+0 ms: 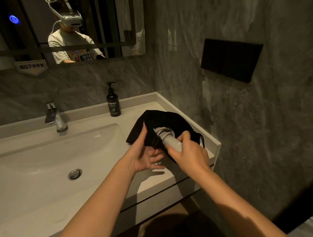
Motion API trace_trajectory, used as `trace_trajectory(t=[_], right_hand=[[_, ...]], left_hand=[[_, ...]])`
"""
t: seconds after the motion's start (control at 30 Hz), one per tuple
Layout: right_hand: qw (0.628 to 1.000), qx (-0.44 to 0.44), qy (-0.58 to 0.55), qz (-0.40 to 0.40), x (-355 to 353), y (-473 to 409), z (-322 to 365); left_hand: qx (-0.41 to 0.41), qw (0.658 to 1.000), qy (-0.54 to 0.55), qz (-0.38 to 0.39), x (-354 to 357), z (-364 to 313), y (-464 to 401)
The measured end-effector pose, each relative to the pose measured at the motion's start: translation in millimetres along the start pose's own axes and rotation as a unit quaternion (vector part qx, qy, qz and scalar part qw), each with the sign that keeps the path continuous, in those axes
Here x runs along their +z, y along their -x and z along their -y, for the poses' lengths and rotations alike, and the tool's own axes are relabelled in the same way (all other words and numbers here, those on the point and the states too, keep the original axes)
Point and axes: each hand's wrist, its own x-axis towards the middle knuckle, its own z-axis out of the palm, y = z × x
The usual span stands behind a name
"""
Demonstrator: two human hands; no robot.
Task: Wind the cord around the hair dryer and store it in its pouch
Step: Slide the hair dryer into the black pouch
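Note:
A black cloth pouch (pixel 163 120) lies on the right end of the white counter (pixel 88 121), its mouth turned toward me. The grey hair dryer (pixel 169 138) sticks partly out of that mouth, with grey cord (pixel 163 132) wound around it; its head is hidden inside the pouch. My right hand (pixel 190 156) is closed around the dryer's handle end. My left hand (pixel 145 153) holds the pouch's near edge, thumb up along the fabric, fingers under it. A black drawstring (pixel 201 139) trails at the pouch's right side.
A white sink basin (pixel 34 165) with a chrome drain fills the left of the counter, a chrome tap (pixel 55 117) behind it. A black pump bottle (pixel 113 102) stands at the back. The grey wall carries a black panel (pixel 230 59); a mirror (pixel 106 19) hangs above.

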Motion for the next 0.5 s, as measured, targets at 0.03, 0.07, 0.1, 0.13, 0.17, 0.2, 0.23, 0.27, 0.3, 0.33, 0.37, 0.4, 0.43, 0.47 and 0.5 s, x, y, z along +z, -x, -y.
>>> trace_trajectory(t=[0.03, 0.07, 0.1, 0.13, 0.17, 0.2, 0.23, 0.27, 0.3, 0.33, 0.37, 0.4, 0.43, 0.47, 0.5], right_hand=[[1.000, -0.008, 0.008, 0.000, 1, 0, 2], [1.000, -0.016, 0.013, -0.001, 3, 1, 4], [1.000, -0.023, 0.015, -0.002, 5, 1, 7], [0.999, -0.030, 0.016, 0.000, 7, 2, 8], [0.999, -0.036, 0.020, 0.002, 10, 2, 10], [0.999, -0.040, 0.026, 0.001, 12, 2, 10], [0.999, -0.043, 0.031, -0.001, 14, 1, 10], [0.998, -0.046, 0.031, -0.004, 14, 1, 10], [0.998, -0.052, 0.026, -0.005, 14, 1, 10], [0.998, -0.060, 0.018, -0.002, 14, 1, 10], [0.998, -0.069, 0.012, 0.006, 13, 2, 9], [0.997, -0.076, 0.009, 0.022, 11, 2, 10], [0.996, -0.082, 0.003, 0.034, 8, 3, 10], [0.996, -0.087, -0.015, 0.030, 5, 3, 10], [0.995, -0.086, -0.049, 0.003, 0, 3, 8]], left_hand=[[-0.010, 1.000, 0.004, 0.013, 2, 2, -1], [-0.012, 0.999, 0.019, 0.022, 3, 4, -1], [-0.009, 0.999, 0.040, 0.029, 4, 7, -3], [0.000, 0.998, 0.059, 0.035, 3, 9, -3], [0.011, 0.997, 0.073, 0.035, 3, 12, -3], [0.021, 0.996, 0.083, 0.030, 2, 14, -4], [0.029, 0.995, 0.093, 0.027, 0, 16, -4], [0.035, 0.994, 0.101, 0.023, -1, 18, -5], [0.040, 0.993, 0.105, 0.022, -2, 19, -5], [0.043, 0.993, 0.106, 0.021, -3, 20, -5], [0.042, 0.993, 0.106, 0.021, -4, 21, -4], [0.041, 0.993, 0.107, 0.020, -5, 20, -4], [0.039, 0.993, 0.109, 0.020, -6, 19, -3], [0.037, 0.993, 0.112, 0.021, -8, 18, -1], [0.033, 0.992, 0.116, 0.021, -9, 15, 0]])
